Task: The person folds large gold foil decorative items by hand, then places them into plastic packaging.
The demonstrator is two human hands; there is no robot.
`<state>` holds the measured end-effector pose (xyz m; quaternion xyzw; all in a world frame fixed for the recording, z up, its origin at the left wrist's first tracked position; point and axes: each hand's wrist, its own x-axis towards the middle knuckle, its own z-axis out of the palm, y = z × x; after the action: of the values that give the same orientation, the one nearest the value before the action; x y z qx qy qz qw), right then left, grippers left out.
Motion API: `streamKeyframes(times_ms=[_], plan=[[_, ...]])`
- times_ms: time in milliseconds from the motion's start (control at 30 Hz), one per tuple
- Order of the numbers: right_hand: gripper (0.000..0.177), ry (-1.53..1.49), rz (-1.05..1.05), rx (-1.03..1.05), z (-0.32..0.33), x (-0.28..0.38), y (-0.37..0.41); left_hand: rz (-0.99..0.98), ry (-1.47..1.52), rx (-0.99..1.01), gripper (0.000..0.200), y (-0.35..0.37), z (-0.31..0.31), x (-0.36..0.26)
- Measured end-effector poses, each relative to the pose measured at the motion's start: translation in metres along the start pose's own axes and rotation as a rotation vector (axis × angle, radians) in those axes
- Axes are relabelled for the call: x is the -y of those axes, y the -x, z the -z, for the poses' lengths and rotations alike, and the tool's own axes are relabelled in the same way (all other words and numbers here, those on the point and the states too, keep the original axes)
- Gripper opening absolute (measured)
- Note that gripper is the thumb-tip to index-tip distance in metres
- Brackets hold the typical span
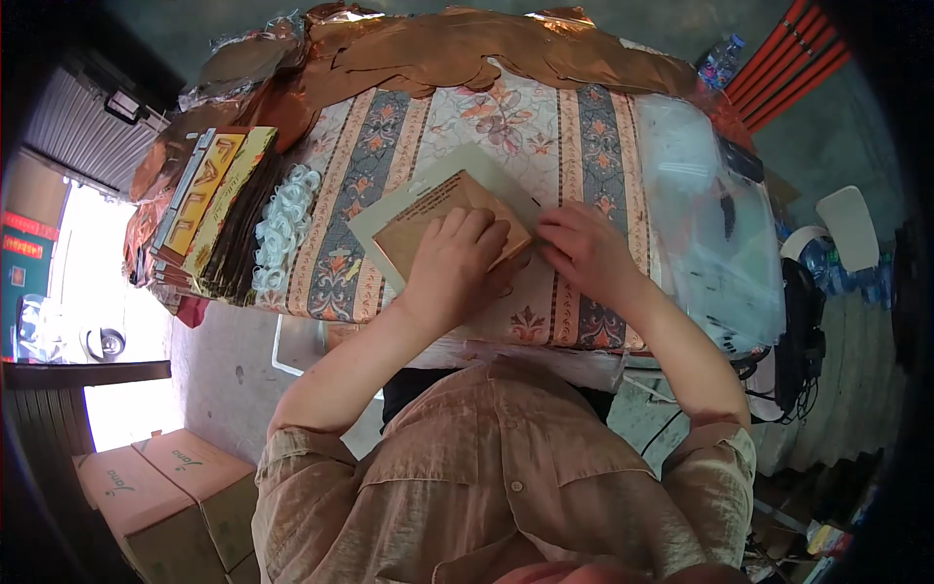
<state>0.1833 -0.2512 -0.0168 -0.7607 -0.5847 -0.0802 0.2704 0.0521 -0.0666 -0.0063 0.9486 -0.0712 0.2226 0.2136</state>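
Observation:
A flat copper-brown packet point(399, 240) with a strip of dark printed text lies tilted on a pale grey-green sheet point(475, 164) in the middle of the table. My left hand point(455, 255) rests over the packet, its fingers bent and gripping near the lower right side; the thumb is mostly hidden. Just right of the sheet's right corner is my right hand point(587, 251), with its fingers drawn together in a pinch. What sits between those fingertips, if anything, is too small to make out.
Left on the patterned tablecloth point(486, 112) are white rings point(285, 229) and a stack of printed yellow-and-brown packaging point(219, 204). Brown foil-like sheets point(438, 49) line the far edge. Clear plastic bags point(715, 234) cover the right side. Cardboard boxes point(165, 487) stand on the floor.

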Motion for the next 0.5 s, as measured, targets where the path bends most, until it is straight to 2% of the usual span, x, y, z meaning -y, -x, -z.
streamKeyframes(times_ms=[67,133,267,333,500], plan=[[0.022,-0.024,0.0,0.013,0.001,0.001,0.001,-0.01,0.072,-0.009,0.038,0.005,0.006,0.005],[0.021,-0.004,-0.011,0.032,0.002,0.003,0.001,-0.035,0.066,-0.081,0.028,0.015,0.015,0.013],[0.02,-0.03,-0.017,-0.007,0.0,0.005,0.004,-0.014,0.102,0.006,0.028,0.046,0.039,0.004],[0.019,-0.011,-0.053,-0.001,0.002,0.01,0.004,-0.141,0.003,0.072,0.034,0.06,0.043,-0.004],[0.021,0.03,-0.028,0.017,0.006,0.014,0.007,-0.194,-0.165,0.097,0.039,0.08,0.037,0.0]])
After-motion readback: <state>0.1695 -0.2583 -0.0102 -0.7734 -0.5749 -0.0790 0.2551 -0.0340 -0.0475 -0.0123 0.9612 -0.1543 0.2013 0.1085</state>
